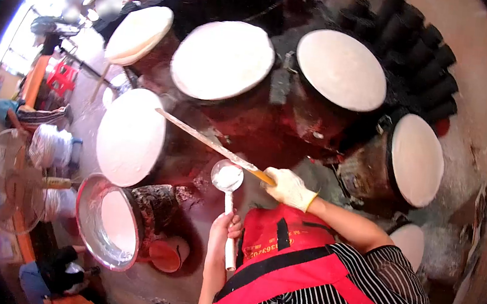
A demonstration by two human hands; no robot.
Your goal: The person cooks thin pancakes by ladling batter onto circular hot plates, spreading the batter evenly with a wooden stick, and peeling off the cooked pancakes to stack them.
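Observation:
My right hand (288, 189), in a pale glove, is closed round the yellow end of a long stick (214, 144). The stick slants up to the left, its whitened far end at the edge of a drum of white material (132, 137). My bare left hand (224, 232) grips the white handle of a ladle (227, 176), whose round bowl holds some white material and sits just below the stick. Both hands are in front of my red apron (288, 234).
More round drums with white tops (223, 61) stand in an arc ahead and right. A metal basin (83, 218) and a small bucket (168, 254) are at lower left. Black cylinders (430, 71) stack at upper right. Other people (55, 277) sit along the left, near a fan (15, 181).

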